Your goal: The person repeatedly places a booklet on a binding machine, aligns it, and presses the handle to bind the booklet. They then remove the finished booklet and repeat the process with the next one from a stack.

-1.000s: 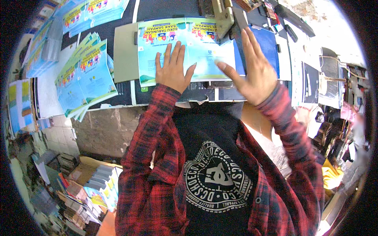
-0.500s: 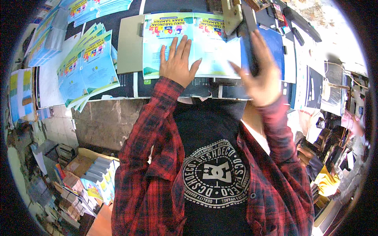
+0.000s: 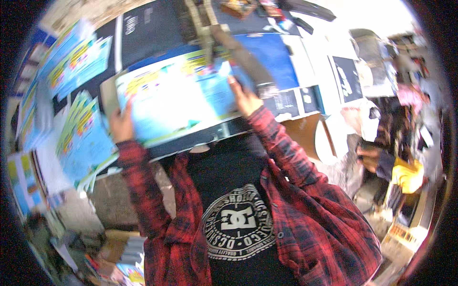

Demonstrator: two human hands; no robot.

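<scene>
A wide light-blue printed cover sheet [image 3: 167, 102], opened flat and perhaps lying on others, is in front of me, glare washing out its middle. My left hand [image 3: 122, 125] holds its left edge, thumb on top and the other fingers mostly hidden. At the right edge my right hand [image 3: 245, 99] grips the sheet, thumb pointing away from me. Just beyond that hand, a long dark bar [image 3: 241, 52], apparently the arm of a long-reach stapler, crosses the sheet's far right corner. Blur softens both hands.
Fanned blue booklets [image 3: 81, 138] lie left of the sheet, with more stacks [image 3: 78, 66] farther back. A blue board [image 3: 269, 57] lies under the bar. Small tools [image 3: 274, 12] are at the far edge. A box of booklets [image 3: 126, 257] stands low on the left.
My right hand has gone from the dark bar to the sheet's right edge. My left hand has shifted from lying flat on the sheet to its left edge. The whole view has tilted.
</scene>
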